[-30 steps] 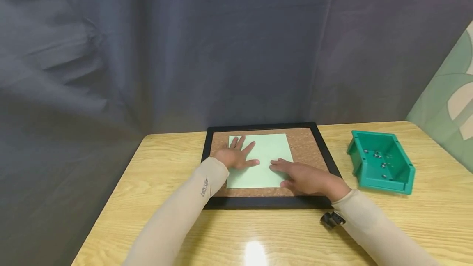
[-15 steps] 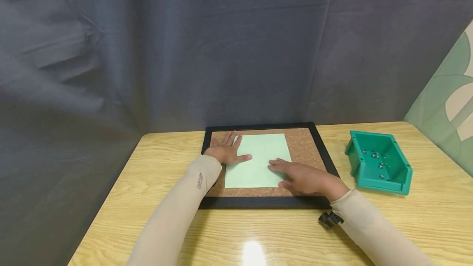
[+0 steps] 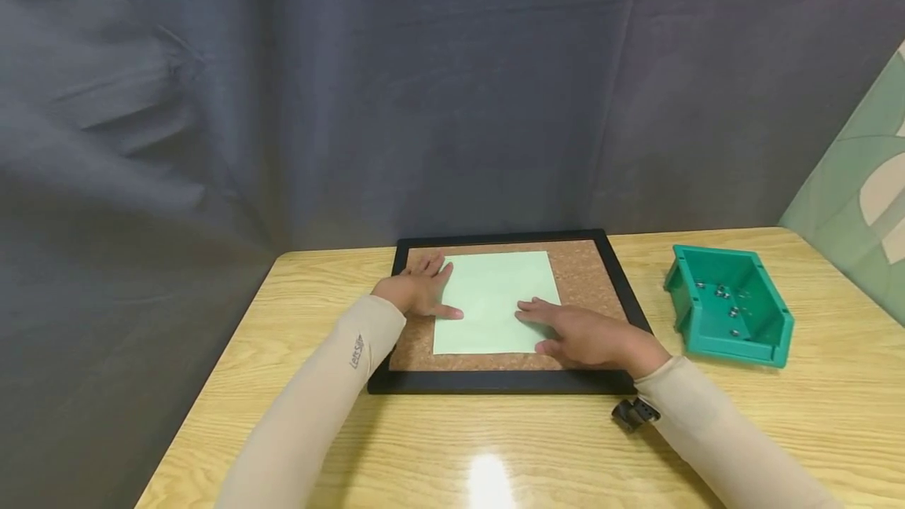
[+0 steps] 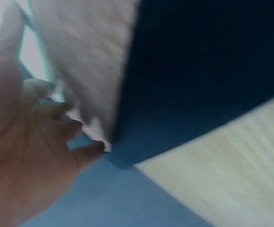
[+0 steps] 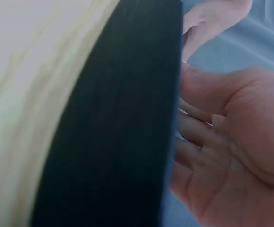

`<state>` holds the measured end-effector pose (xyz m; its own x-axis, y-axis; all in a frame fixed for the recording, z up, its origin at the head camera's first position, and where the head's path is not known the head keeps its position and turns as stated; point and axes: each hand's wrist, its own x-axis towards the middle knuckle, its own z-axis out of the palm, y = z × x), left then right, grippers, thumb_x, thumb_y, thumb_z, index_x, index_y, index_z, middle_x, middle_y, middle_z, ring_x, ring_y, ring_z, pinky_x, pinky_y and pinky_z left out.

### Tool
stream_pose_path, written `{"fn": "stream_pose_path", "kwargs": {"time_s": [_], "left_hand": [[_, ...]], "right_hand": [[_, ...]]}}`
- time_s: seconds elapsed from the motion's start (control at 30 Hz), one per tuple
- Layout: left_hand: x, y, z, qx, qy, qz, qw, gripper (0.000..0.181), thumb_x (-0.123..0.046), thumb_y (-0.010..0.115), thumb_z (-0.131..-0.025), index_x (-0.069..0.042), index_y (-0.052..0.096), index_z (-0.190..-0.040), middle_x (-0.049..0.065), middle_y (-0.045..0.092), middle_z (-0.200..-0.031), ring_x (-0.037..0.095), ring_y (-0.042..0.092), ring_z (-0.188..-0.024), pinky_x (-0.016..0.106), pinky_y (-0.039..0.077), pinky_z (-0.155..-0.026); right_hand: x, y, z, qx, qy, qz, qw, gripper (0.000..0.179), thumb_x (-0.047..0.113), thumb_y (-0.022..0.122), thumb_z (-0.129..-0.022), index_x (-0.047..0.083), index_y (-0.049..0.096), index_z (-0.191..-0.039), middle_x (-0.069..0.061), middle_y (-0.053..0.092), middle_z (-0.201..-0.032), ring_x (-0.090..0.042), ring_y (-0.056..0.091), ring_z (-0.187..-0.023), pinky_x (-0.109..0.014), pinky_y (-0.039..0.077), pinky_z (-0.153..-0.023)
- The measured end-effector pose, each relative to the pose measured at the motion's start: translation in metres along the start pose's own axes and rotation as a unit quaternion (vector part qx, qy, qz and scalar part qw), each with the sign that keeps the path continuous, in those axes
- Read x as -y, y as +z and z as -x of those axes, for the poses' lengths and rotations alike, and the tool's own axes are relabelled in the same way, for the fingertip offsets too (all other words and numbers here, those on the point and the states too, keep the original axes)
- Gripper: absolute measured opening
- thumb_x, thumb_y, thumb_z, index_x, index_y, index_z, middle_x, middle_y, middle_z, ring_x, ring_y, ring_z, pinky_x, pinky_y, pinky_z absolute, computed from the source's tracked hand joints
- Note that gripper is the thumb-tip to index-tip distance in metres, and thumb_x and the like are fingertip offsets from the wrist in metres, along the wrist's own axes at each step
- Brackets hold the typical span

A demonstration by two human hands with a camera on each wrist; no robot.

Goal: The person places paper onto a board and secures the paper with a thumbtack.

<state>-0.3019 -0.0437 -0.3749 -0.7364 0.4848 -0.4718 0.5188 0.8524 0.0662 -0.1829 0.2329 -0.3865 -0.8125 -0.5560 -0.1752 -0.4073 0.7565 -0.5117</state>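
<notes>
A pale green sheet of paper (image 3: 498,281) lies flat on a cork board (image 3: 580,265) with a black frame (image 3: 495,382). At the sheet's left edge is my left hand (image 3: 417,289), fingers spread and thumb stretched over the paper; in the left wrist view the same hand (image 4: 38,137) has its fingertips low over the cork near the frame's corner. My right hand (image 3: 587,334) rests with extended fingers on the lower right part of the sheet. The right wrist view shows its palm (image 5: 241,142) beyond the dark frame edge (image 5: 113,123).
To the right of the board stands a green plastic bin (image 3: 735,305) with several small shiny metal pieces (image 3: 734,311) inside. All of it is on a wooden table (image 3: 566,446). A dark curtain (image 3: 452,100) hangs behind, and a patterned surface (image 3: 862,179) borders the right.
My left hand has slid left across the paper, from well over it to its left edge. My right hand has stayed in place on the sheet.
</notes>
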Motion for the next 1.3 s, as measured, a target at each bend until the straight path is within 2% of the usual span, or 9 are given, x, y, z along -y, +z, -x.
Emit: {"fn": "stream_pose_path", "kwargs": {"time_s": [0.13, 0.23, 0.37, 0.47, 0.57, 0.67, 0.8, 1.0, 1.3], "left_hand": [[-0.019, 0.003, 0.017, -0.018, -0.018, -0.039, 0.9989, 0.093, -0.064, 0.05, -0.094, -0.012, 0.013, -0.162, 0.009, -0.003, -0.169, 0.028, -0.007, -0.157, 0.05, 0.009, -0.127], [-0.036, 0.009, 0.034, -0.03, 0.003, -0.056, 0.998, 0.083, -0.056, 0.054, -0.095, -0.015, 0.022, -0.16, 0.007, 0.007, -0.169, 0.028, 0.003, -0.157, 0.048, 0.016, -0.127], [-0.057, 0.016, 0.055, -0.034, 0.034, -0.074, 0.9961, 0.07, -0.046, 0.057, -0.097, -0.03, 0.028, -0.158, 0.002, 0.022, -0.167, 0.026, 0.027, -0.153, 0.043, 0.032, -0.122], [-0.071, 0.019, 0.066, -0.03, 0.046, -0.093, 0.9941, 0.065, -0.049, 0.055, -0.097, -0.034, 0.033, -0.156, 0.001, 0.03, -0.164, 0.024, 0.035, -0.149, 0.041, 0.039, -0.117], [-0.081, 0.024, 0.075, -0.023, 0.055, -0.099, 0.9934, 0.068, -0.06, 0.049, -0.095, -0.03, 0.037, -0.155, 0.003, 0.033, -0.163, 0.024, 0.036, -0.149, 0.04, 0.038, -0.118], [-0.086, 0.03, 0.081, -0.023, 0.049, -0.087, 0.9947, 0.078, -0.067, 0.049, -0.09, -0.026, 0.037, -0.155, 0.007, 0.031, -0.163, 0.026, 0.034, -0.15, 0.042, 0.038, -0.118], [-0.085, 0.037, 0.086, -0.037, 0.037, -0.065, 0.9965, 0.084, -0.065, 0.058, -0.085, -0.024, 0.036, -0.156, 0.008, 0.027, -0.165, 0.028, 0.032, -0.15, 0.043, 0.039, -0.117], [-0.082, 0.041, 0.086, -0.047, 0.034, -0.039, 0.9976, 0.084, -0.061, 0.063, -0.084, -0.024, 0.038, -0.155, 0.009, 0.028, -0.164, 0.029, 0.032, -0.15, 0.045, 0.038, -0.118], [-0.082, 0.041, 0.083, -0.047, 0.04, -0.032, 0.9976, 0.084, -0.06, 0.063, -0.084, -0.023, 0.039, -0.155, 0.011, 0.028, -0.164, 0.031, 0.032, -0.15, 0.046, 0.037, -0.118]], "right_hand": [[0.0, 0.0, -0.001, 0.0, -0.003, -0.002, 1.0, 0.056, 0.016, 0.058, -0.101, 0.008, 0.04, -0.153, -0.012, 0.029, -0.164, -0.038, 0.021, -0.152, -0.058, 0.03, -0.117], [0.001, -0.001, 0.0, 0.0, -0.005, -0.004, 1.0, 0.055, 0.014, 0.058, -0.101, 0.006, 0.04, -0.153, -0.014, 0.03, -0.163, -0.039, 0.022, -0.152, -0.059, 0.03, -0.117], [0.0, -0.002, 0.002, 0.003, 0.0, -0.006, 1.0, 0.055, 0.014, 0.057, -0.101, 0.006, 0.039, -0.153, -0.014, 0.029, -0.163, -0.04, 0.021, -0.152, -0.06, 0.029, -0.117], [-0.003, -0.002, 0.003, 0.006, 0.005, -0.008, 0.9999, 0.056, 0.014, 0.057, -0.102, 0.007, 0.038, -0.154, -0.013, 0.027, -0.164, -0.039, 0.019, -0.153, -0.06, 0.028, -0.118], [-0.005, -0.002, 0.003, 0.007, 0.002, -0.009, 0.9999, 0.057, 0.014, 0.057, -0.102, 0.006, 0.037, -0.154, -0.013, 0.027, -0.164, -0.04, 0.019, -0.153, -0.061, 0.027, -0.118], [-0.006, 0.0, 0.003, 0.008, -0.009, -0.008, 0.9999, 0.057, 0.014, 0.056, -0.102, 0.005, 0.036, -0.154, -0.015, 0.026, -0.164, -0.041, 0.018, -0.152, -0.062, 0.027, -0.118], [-0.005, 0.002, 0.0, 0.009, -0.018, -0.008, 0.9998, 0.057, 0.015, 0.055, -0.102, 0.005, 0.035, -0.155, -0.015, 0.026, -0.164, -0.042, 0.018, -0.152, -0.062, 0.026, -0.118], [-0.001, 0.0, 0.001, 0.009, -0.026, -0.007, 0.9996, 0.056, 0.016, 0.055, -0.103, 0.004, 0.036, -0.154, -0.017, 0.028, -0.163, -0.043, 0.02, -0.151, -0.063, 0.026, -0.117], [-0.001, -0.002, 0.001, 0.011, -0.015, 0.003, 0.9998, 0.056, 0.019, 0.055, -0.103, 0.006, 0.036, -0.155, -0.015, 0.027, -0.164, -0.041, 0.02, -0.152, -0.062, 0.027, -0.118]]}}
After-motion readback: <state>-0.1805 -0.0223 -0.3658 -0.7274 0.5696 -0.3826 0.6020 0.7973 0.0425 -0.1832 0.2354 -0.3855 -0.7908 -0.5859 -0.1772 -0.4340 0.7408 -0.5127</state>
